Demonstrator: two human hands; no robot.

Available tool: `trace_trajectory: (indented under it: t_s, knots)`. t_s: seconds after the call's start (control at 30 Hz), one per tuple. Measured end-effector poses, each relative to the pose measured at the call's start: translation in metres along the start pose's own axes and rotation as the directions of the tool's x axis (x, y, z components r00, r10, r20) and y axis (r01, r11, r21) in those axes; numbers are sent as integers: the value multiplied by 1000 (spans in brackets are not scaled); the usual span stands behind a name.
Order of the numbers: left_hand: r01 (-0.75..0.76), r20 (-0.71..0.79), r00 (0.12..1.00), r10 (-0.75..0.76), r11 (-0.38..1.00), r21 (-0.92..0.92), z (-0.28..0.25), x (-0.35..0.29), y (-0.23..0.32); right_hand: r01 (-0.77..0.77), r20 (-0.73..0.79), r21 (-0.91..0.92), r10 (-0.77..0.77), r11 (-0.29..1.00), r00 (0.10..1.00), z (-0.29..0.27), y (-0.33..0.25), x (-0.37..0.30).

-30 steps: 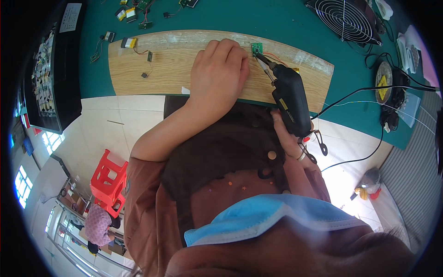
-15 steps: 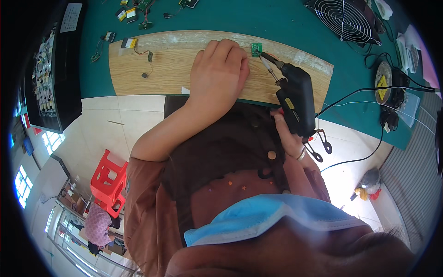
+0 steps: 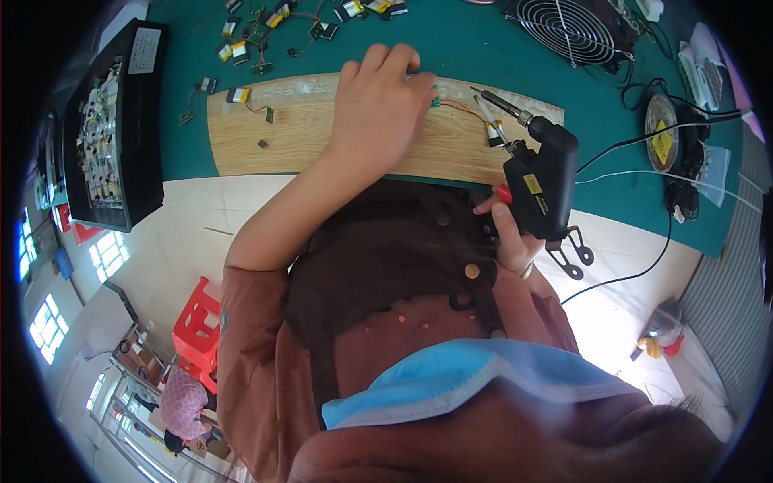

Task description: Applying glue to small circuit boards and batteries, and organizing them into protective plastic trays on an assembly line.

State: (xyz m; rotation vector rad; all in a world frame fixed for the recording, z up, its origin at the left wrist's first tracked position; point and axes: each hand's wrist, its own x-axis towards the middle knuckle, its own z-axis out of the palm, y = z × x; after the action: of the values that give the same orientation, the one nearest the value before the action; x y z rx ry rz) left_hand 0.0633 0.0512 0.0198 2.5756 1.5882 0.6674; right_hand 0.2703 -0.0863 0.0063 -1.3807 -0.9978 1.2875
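My left hand (image 3: pixel 380 105) is over the wooden board (image 3: pixel 306 145), its fingers closed at the edge of a small green circuit board (image 3: pixel 436 102). Most of that circuit board is hidden behind the fingers. Orange-red wires run from it rightward to a silver battery cell (image 3: pixel 495 134) with a dark, yellowish end. In my right hand (image 3: pixel 515 233) is a black soldering gun (image 3: pixel 541 189) with a red trigger. Its two slim tips, an iron and a feed tube, point up and left, off the circuit board and above the battery.
Another battery (image 3: pixel 238 95) with a wired board lies left on the wood. Several more batteries and boards (image 3: pixel 262 36) lie behind on the green mat. A fan (image 3: pixel 568 28) stands back right, near a solder spool (image 3: pixel 662 133) and cables. A black bin of parts (image 3: pixel 105 145) stands left.
The soldering gun has drawn back to the right, its tips leaving the circuit board. My left hand and the circuit board have shifted left over the wood, and the battery shows now. The view has tilted slightly.
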Motion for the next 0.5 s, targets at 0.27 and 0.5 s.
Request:
trace_trajectory:
  t_s: [0.27,0.5]
  knots:
    - [27,39,999,-23,994,-107,-5,5,7,50,-42,57,-48,997,998,-8,-5,-1]
    - [167,43,985,-164,890,-425,-22,-13,-6,130,-155,161,-105,978,982,6,-17,1]
